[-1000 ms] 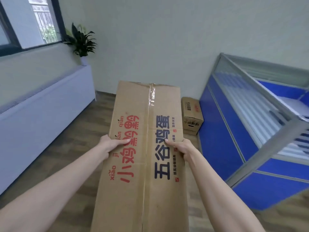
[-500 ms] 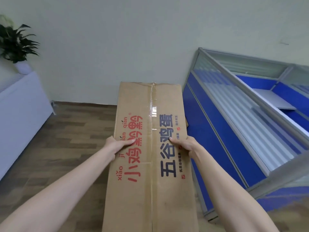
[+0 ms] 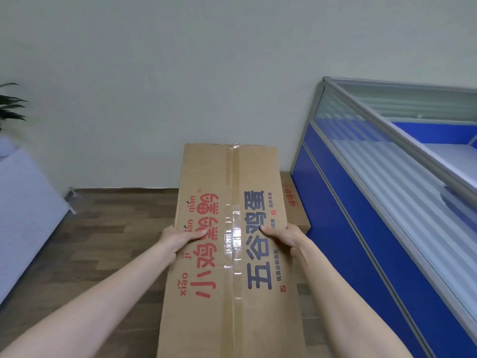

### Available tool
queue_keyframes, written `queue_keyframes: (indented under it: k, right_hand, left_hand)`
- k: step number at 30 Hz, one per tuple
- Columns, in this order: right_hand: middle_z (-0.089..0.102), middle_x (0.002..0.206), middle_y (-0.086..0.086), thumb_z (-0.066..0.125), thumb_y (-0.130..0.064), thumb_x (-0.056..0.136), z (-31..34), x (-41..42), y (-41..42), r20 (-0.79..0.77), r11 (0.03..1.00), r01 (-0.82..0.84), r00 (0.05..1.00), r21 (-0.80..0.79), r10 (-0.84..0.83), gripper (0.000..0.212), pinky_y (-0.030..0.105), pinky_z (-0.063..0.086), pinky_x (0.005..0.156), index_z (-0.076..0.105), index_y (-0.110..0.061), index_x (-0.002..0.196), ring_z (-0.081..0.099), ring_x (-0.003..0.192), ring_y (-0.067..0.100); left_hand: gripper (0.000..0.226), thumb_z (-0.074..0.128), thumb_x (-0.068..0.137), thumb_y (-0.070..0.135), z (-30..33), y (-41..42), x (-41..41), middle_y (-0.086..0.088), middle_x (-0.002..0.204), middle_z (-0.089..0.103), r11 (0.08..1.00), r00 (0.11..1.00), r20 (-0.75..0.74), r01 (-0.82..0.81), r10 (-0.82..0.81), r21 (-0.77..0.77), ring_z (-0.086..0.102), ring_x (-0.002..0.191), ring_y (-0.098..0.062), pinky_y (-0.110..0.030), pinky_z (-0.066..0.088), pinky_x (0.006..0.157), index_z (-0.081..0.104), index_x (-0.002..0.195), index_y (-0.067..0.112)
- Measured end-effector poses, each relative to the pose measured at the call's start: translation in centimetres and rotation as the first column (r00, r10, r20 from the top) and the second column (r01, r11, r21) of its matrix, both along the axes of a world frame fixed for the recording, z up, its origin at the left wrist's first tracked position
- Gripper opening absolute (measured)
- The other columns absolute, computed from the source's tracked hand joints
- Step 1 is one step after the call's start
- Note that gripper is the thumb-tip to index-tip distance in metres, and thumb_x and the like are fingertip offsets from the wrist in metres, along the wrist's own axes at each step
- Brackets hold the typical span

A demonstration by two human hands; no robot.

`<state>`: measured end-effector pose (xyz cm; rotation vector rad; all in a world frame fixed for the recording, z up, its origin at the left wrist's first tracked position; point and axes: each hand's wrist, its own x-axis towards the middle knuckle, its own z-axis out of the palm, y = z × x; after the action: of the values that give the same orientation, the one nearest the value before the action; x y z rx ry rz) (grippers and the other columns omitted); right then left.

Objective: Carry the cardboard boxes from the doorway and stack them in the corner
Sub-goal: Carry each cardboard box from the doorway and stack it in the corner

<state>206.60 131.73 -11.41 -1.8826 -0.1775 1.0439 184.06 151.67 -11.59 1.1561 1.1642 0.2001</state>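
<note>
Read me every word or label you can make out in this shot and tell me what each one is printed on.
"小鸡黔黔", red, on the carried cardboard box, left of its tape seam.
"xiǎo jī qián qián", small red pinyin beside it, partly under the left hand.
"五谷鸡蛋", dark blue, right of the seam, by the right hand.
Small dark lines beside that: too small to read.
Red print on the second box on the floor: blurred, unreadable.

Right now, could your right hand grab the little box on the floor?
Probably not: the right hand grips the big carried box, which covers most of the small box by the blue partition.
</note>
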Motion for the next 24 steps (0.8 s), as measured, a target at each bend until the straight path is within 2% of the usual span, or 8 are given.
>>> queue_keyframes:
  k: [3, 8, 11, 13, 15, 21, 22, 24]
  right_hand:
    - [0.076, 0.111, 0.011, 0.091, -0.032, 0.072, 0.3, 5.5, 5.1, -0.036, 1.0, -0.014, 0.999, -0.002, 0.014, 0.051, 0.039, 0.055, 0.073, 0.066, -0.012, 0.112, 0.072, 0.099, 0.028]
    - [0.076, 0.108, 0.01, 0.09, -0.025, 0.075, 0.1, 13.4, 12.9, -0.072, 1.0, -0.01, 0.997, 0.022, 0.011, 0.041, 0.034, 0.053, 0.063, 0.066, -0.014, 0.106, 0.072, 0.09, 0.024]
    - [0.077, 0.108, 0.01, 0.09, -0.026, 0.074, -1.7, 18.5, 18.0, -0.079, 1.0, -0.011, 0.997, -0.01, 0.01, 0.044, 0.036, 0.055, 0.067, 0.065, -0.015, 0.109, 0.073, 0.094, 0.026]
    - [0.077, 0.106, 0.01, 0.09, -0.027, 0.074, -3.4, 22.2, 21.7, -0.093, 0.999, -0.01, 0.996, -0.038, 0.006, 0.046, 0.038, 0.057, 0.07, 0.064, -0.014, 0.11, 0.073, 0.095, 0.027]
    - [0.078, 0.105, 0.011, 0.089, -0.026, 0.075, -5.8, 26.0, 25.7, -0.099, 0.998, 0.007, 0.995, -0.066, -0.013, 0.047, 0.04, 0.058, 0.074, 0.064, -0.013, 0.112, 0.074, 0.095, 0.028]
    - [0.08, 0.099, 0.011, 0.092, -0.024, 0.07, -13.4, 36.7, 36.0, -0.127, 0.987, 0.028, 0.991, -0.155, -0.048, 0.058, 0.042, 0.06, 0.085, 0.061, -0.009, 0.116, 0.077, 0.093, 0.027]
    - [0.08, 0.099, 0.01, 0.092, -0.023, 0.07, -17.1, 39.8, 38.6, -0.162, 0.987, 0.023, 0.985, -0.16, -0.05, 0.058, 0.042, 0.06, 0.084, 0.06, -0.01, 0.116, 0.077, 0.093, 0.026]
    - [0.08, 0.101, 0.01, 0.093, -0.023, 0.068, -18.3, 41.5, 40.1, -0.15, 0.982, 0.019, 0.987, -0.19, -0.049, 0.061, 0.043, 0.059, 0.087, 0.059, -0.011, 0.118, 0.076, 0.094, 0.026]
  left_hand:
    - [0.063, 0.095, 0.062, 0.016, 0.5, 4.7, 5.4, -0.015, 0.097, 0.078, 1.0, 1.0, -0.003, -0.023, 0.023, 0.005, 0.076, 0.085, -0.032, -0.042, 0.06, 0.068, 0.064, 0.117, 0.009]
    - [0.072, 0.097, 0.057, 0.017, -0.7, 11.8, 13.0, -0.016, 0.103, 0.076, 0.998, 0.998, 0.028, -0.056, 0.057, -0.014, 0.074, 0.09, -0.033, -0.043, 0.06, 0.072, 0.063, 0.12, 0.01]
    - [0.076, 0.096, 0.054, 0.017, -2.7, 16.7, 18.2, -0.015, 0.106, 0.075, 0.997, 0.998, 0.028, -0.061, 0.063, -0.043, 0.073, 0.094, -0.034, -0.051, 0.059, 0.082, 0.062, 0.122, 0.011]
    - [0.076, 0.096, 0.054, 0.019, -5.0, 20.5, 22.0, -0.014, 0.105, 0.075, 0.996, 0.998, 0.021, -0.053, 0.055, -0.066, 0.073, 0.095, -0.034, -0.054, 0.057, 0.088, 0.062, 0.122, 0.012]
    - [0.084, 0.096, 0.045, 0.026, -7.8, 24.7, 26.1, -0.012, 0.104, 0.076, 0.995, 0.999, -0.003, -0.04, 0.04, -0.089, 0.073, 0.095, -0.033, -0.056, 0.056, 0.091, 0.062, 0.121, 0.014]
    - [0.093, 0.098, 0.038, 0.03, -15.8, 35.1, 36.7, -0.009, 0.103, 0.076, 0.983, 0.999, -0.04, -0.033, 0.026, -0.18, 0.074, 0.093, -0.03, -0.053, 0.059, 0.084, 0.059, 0.122, 0.018]
    - [0.096, 0.099, 0.037, 0.032, -19.5, 37.8, 39.7, -0.009, 0.103, 0.076, 0.977, 0.998, -0.058, -0.039, 0.028, -0.207, 0.074, 0.093, -0.03, -0.053, 0.058, 0.085, 0.059, 0.122, 0.019]
    - [0.096, 0.098, 0.041, 0.033, -20.3, 39.2, 41.7, -0.007, 0.105, 0.075, 0.979, 0.998, -0.067, -0.032, 0.019, -0.199, 0.071, 0.096, -0.028, -0.053, 0.056, 0.089, 0.057, 0.127, 0.019]
